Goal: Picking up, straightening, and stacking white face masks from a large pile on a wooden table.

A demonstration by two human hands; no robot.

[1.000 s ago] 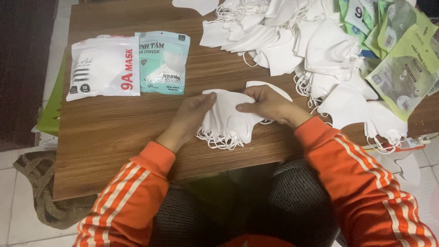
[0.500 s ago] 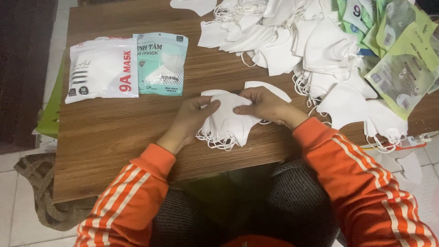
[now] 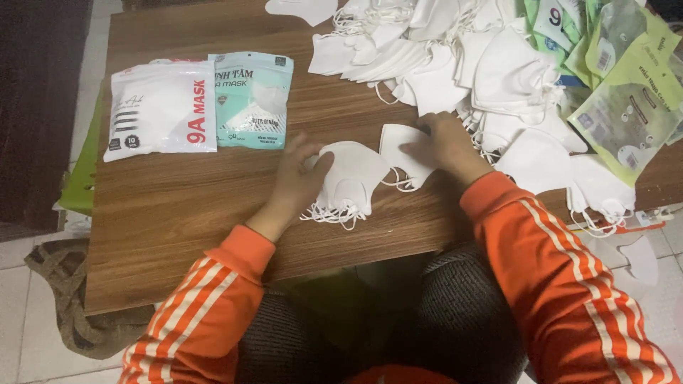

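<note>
**Hands on white masks at a wooden table**

A brown wooden table (image 3: 185,213) stands on a pale tiled floor (image 3: 28,313), seen from above. At its left end lie two sealed packets side by side and touching: a white packet (image 3: 160,108) and, to its right, a teal packet (image 3: 250,99). Nearer the middle, the left hand (image 3: 299,174) lies flat, fingers spread and loose, pressing on a small stack of white masks (image 3: 352,181) whose ear loops trail off toward the table's near edge. Just to the right, touching that stack, a single white mask (image 3: 400,146) lies flat under the fingertips of the right hand (image 3: 445,146), which is open and presses down rather than gripping. Both arms wear orange sleeves with white stripes. Past the right hand, a big loose heap of white masks (image 3: 491,64) covers the far right of the table, with green packets (image 3: 626,92) along the right edge.
</note>
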